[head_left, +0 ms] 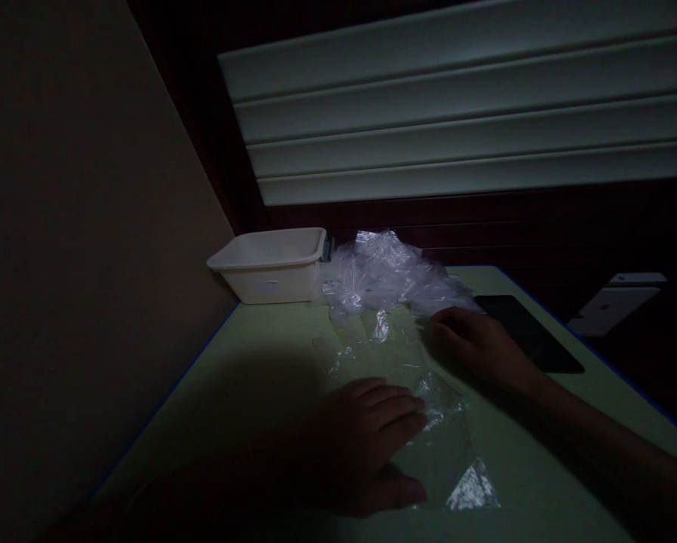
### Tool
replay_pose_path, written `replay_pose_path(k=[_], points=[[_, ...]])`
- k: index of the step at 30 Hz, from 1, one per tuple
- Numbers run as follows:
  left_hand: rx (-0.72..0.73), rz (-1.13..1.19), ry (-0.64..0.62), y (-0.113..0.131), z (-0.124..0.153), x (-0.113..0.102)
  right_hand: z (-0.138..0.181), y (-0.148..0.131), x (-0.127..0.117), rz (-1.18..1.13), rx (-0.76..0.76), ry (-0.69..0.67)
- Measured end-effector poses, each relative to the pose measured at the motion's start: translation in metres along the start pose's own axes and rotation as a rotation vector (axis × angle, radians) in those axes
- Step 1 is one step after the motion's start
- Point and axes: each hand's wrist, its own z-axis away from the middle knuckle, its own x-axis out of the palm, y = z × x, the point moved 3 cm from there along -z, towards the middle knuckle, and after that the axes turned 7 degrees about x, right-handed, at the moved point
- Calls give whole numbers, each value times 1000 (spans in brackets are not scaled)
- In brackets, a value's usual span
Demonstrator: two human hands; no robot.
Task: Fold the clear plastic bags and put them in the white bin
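Observation:
A clear plastic disposable glove (437, 445) lies spread on the table, its fingers pointing away from me and its cuff near the front edge. My left hand (372, 445) rests flat on the glove's left side, fingers stretched out and thumb apart. Beyond it, my right hand (474, 339) is beside the glove's finger end, fingers curled towards the thumb. Whatever may be between those fingertips is too dark to make out. Just past the right hand rises a heap of crumpled clear plastic gloves (392, 275).
A white plastic bin (268, 275) stands at the back left, against the heap. On the right lies a dark flat tablet-like slab (534, 335). The pale green table (259, 339) has blue edges, with a wall at left. A white box (613, 309) sits beyond the right edge.

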Motion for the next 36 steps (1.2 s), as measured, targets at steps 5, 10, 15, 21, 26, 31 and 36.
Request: replay_pose_path(k=[5, 10, 15, 21, 26, 31, 36], points=[[58, 25, 48, 1, 4, 8, -1, -7, 9, 101, -62, 6], [58, 17, 53, 2, 5, 7, -5, -14, 10, 192, -85, 28], [66, -23, 20, 3, 4, 6, -8, -16, 13, 261, -62, 12], [72, -40, 47, 3, 6, 7, -12, -12, 20, 267, -35, 6], [70, -37, 45, 3, 6, 8, -12, -10, 16, 197, -9, 31], [72, -23, 70, 2, 6, 7, -12, -8, 10, 60, 17, -4], [72, -17, 45, 3, 5, 3, -6, -13, 6, -72, 20, -8]])
